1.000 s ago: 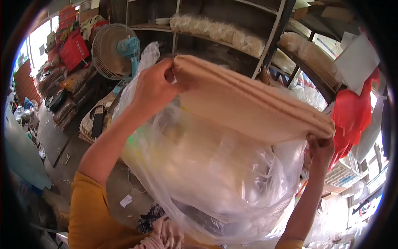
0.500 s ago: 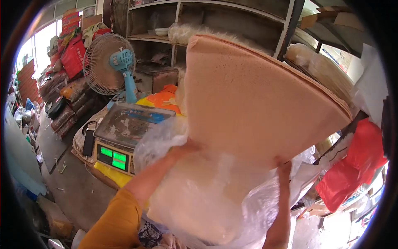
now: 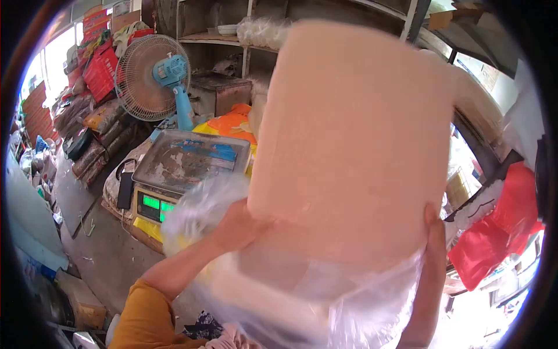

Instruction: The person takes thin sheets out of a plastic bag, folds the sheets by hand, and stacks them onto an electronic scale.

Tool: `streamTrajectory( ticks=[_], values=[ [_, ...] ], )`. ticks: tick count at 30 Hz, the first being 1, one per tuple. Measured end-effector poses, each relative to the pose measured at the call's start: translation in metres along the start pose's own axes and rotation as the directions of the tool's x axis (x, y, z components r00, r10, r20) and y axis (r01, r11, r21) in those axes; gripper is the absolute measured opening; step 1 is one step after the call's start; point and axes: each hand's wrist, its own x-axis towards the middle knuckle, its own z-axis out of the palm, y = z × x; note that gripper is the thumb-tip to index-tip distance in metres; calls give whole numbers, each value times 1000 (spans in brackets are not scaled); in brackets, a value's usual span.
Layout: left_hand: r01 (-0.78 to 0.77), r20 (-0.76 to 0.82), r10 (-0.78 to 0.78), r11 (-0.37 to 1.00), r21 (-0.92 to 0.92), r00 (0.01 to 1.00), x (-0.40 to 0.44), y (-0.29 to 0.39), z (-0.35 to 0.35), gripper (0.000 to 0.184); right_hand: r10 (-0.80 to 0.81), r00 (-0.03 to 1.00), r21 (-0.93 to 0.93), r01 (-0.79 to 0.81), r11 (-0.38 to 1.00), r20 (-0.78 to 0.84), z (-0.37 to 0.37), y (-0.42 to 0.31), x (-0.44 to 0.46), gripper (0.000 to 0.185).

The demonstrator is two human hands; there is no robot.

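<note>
A large stack of thin peach-coloured sheets [image 3: 354, 139] stands upright before me, its broad face toward me and somewhat blurred. My left hand [image 3: 243, 225] grips its lower left edge, fingers partly hidden. On the lower right edge, my right hand [image 3: 431, 232] is closed, with the thumb on the front face. A clear plastic bag [image 3: 378, 302] surrounds the bottom of the stack and spreads between my forearms. Inside the bag, below the stack, is a pale, blurred mass [image 3: 267, 296] whose kind I cannot make out.
To the left stands a scale [image 3: 189, 160] with a metal pan and a lit green display. A blue fan [image 3: 168, 75] is behind it. Shelves [image 3: 215, 41] run along the back. Red plastic bags [image 3: 494, 227] hang at the right. Packed bags [image 3: 99, 145] lie piled at the far left.
The stack has swung from a rightward tilt with a fanned top edge to nearly upright. My right hand has moved right, and my left hand slightly left and down.
</note>
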Motion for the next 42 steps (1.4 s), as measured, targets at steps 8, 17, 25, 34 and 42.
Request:
streamTrajectory(
  ticks=[8, 17, 25, 34, 42],
  values=[
    [374, 190, -324, 849, -373, 927, -71, -48, -4, 55, 475, 851, -34, -480, 876, 224, -68, 214, -20, 51],
    [601, 193, -573, 716, -354, 796, -223, -167, 23, 53, 346, 938, -152, -338, 929, 29, -9, 173, -86, 42],
    [119, 763, -57, 993, -26, 644, -219, -75, 118, 47, 24, 992, -689, -105, 717, -127, -26, 89, -148, 27],
    [-310, 658, 678, 735, -603, 327, -197, 9, 347, 49, -93, 762, -509, -331, 795, -641, -197, 138, -243, 28],
    [-577, 367, 610, 790, -208, 703, -120, -2, 244, 37, 68, 464, -223, -544, 809, -883, -289, 276, -280, 30]
  ],
)
